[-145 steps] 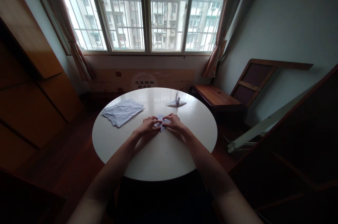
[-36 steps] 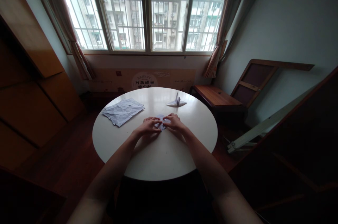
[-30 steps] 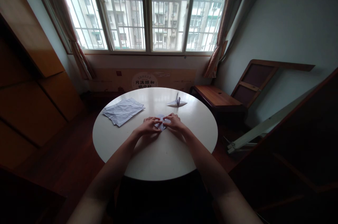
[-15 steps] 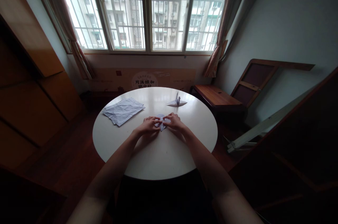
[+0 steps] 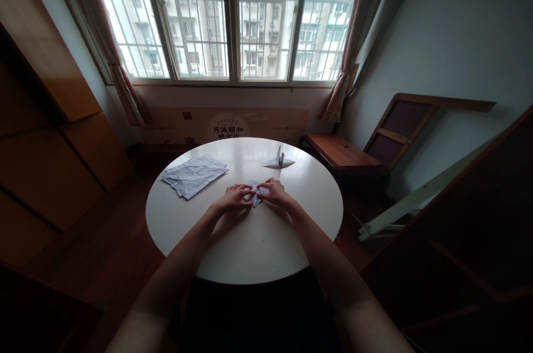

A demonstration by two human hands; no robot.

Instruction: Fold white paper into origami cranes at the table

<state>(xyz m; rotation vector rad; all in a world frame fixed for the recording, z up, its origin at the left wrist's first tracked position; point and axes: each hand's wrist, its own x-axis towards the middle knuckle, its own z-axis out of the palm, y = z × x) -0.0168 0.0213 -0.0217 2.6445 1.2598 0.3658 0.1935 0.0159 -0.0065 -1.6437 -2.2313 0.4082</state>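
Note:
A small, partly folded piece of pale paper (image 5: 254, 196) lies on the round white table (image 5: 250, 242) in front of me. My left hand (image 5: 234, 198) presses on its left side with curled fingers. My right hand (image 5: 272, 193) pinches its right side, fingertips meeting the left hand's over the paper. Most of the paper is hidden under my fingers.
A finished paper crane (image 5: 278, 160) stands at the table's far right. A stack of creased paper sheets (image 5: 192, 175) lies at the far left. A low wooden bench (image 5: 339, 153) and a leaning frame (image 5: 400, 125) are to the right; the window is ahead.

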